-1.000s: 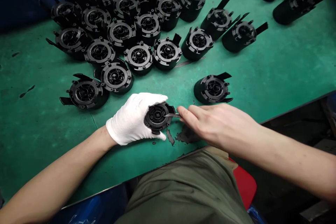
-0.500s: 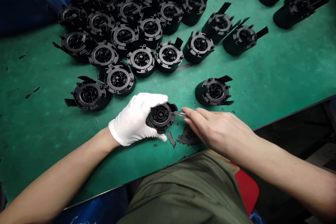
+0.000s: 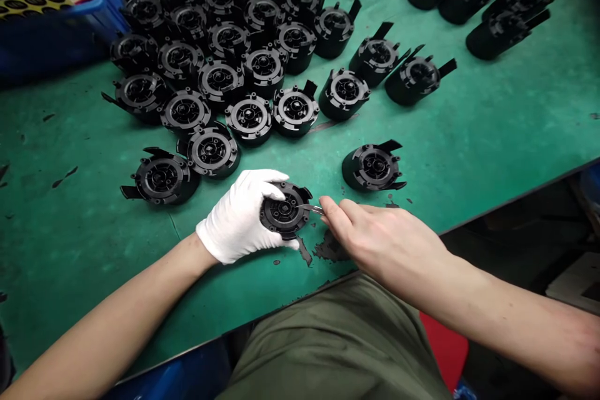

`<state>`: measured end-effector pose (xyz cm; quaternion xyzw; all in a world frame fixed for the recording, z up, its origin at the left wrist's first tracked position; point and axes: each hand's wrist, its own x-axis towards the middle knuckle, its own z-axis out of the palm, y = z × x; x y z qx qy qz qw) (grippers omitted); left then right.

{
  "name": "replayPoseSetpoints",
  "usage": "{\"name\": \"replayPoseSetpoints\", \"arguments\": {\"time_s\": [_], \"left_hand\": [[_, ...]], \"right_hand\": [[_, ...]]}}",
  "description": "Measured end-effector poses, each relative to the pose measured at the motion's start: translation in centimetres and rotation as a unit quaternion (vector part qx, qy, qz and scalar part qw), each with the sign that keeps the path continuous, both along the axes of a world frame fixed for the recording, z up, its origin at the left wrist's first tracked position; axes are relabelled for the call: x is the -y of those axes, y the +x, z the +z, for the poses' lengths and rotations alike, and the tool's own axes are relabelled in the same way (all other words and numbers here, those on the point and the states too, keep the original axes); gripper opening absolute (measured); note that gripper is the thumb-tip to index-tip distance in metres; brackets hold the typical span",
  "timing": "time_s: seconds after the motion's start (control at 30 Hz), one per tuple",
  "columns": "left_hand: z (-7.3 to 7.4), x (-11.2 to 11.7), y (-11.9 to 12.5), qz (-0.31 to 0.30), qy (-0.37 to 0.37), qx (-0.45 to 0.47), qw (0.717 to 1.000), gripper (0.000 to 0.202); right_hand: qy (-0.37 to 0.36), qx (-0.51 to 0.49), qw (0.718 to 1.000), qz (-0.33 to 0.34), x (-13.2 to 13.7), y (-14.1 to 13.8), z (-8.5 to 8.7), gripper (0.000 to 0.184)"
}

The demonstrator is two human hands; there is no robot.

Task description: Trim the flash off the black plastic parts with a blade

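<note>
My left hand (image 3: pixel 244 215), in a white glove, is closed around a round black plastic housing (image 3: pixel 293 215) near the front edge of the table. The housing's ribbed face with its ring and screw posts points up toward me. My bare right hand (image 3: pixel 370 231) pinches a scalpel-like knife (image 3: pixel 313 208). Its thin blade reaches over the ribbed face of the housing; whether the tip touches plastic I cannot tell. The knife's handle is mostly hidden inside my right hand.
Many similar black housings (image 3: pixel 250 117) stand crowded beyond my left hand. A single one (image 3: pixel 374 167) stands past my right hand, with another group (image 3: pixel 497 31) at the far right. A blue bin (image 3: pixel 96 6) sits at the back left of the green table (image 3: pixel 469 137).
The camera view has shifted slightly. My left thumb or finger now lies further over the housing's face, and the knife blade has moved slightly left with my right hand.
</note>
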<state>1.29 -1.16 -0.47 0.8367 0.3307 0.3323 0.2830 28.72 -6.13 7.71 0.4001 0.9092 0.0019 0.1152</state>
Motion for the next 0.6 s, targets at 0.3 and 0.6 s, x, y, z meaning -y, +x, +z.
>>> {"name": "replayPoseSetpoints", "arguments": {"time_s": [0.3, 0.6], "left_hand": [[0.1, 0.1, 0.0, 0.001, -0.017, -0.005, 1.0, 0.084], [0.0, 0.3, 0.0, 0.006, -0.033, 0.019, 0.999, 0.077]], "right_hand": [[-0.006, -0.009, 1.0, 0.006, 0.5, -0.1, 0.0, 0.04], [0.015, -0.018, 1.0, 0.006, -1.4, 0.5, -1.3, 0.03]]}}
